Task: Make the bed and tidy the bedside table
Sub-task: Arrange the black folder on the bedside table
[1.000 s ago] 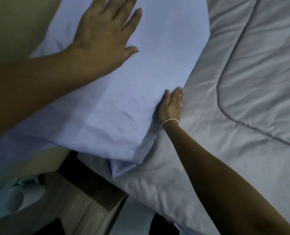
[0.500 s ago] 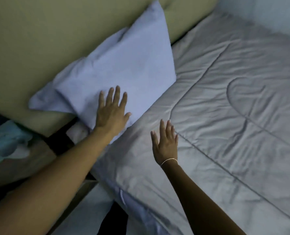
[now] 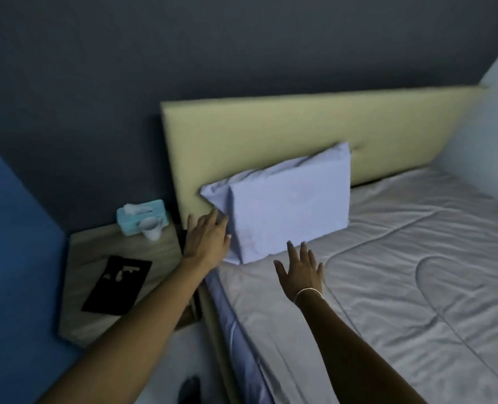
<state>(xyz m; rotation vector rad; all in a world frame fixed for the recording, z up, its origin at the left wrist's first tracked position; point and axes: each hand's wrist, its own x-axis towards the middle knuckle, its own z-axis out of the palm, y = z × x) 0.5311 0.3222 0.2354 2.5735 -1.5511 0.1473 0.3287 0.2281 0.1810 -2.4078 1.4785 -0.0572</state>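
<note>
A pale blue pillow [image 3: 291, 205] leans upright against the yellow headboard [image 3: 300, 126] at the head of the bed. A grey quilted cover [image 3: 402, 272] lies spread flat over the mattress. My left hand [image 3: 208, 240] rests flat against the pillow's left end, fingers apart, holding nothing. My right hand [image 3: 300, 271] hovers open just in front of the pillow's lower edge, a thin band on its wrist. The wooden bedside table [image 3: 110, 275] stands left of the bed with a teal tissue box [image 3: 141, 217], a white cup [image 3: 151, 228] and a black flat card [image 3: 116, 285] on it.
A dark grey wall rises behind the headboard. A blue panel [image 3: 11, 258] closes off the left side, and a pale wall [image 3: 492, 135] runs along the bed's far right. A blue sheet edge [image 3: 227, 316] hangs down the bed's near side. A dark object [image 3: 189, 390] lies on the floor below.
The view has pulled back and up from the pillow. My left hand slid from the pillow's face to its left end; my right hand stays open in front of it.
</note>
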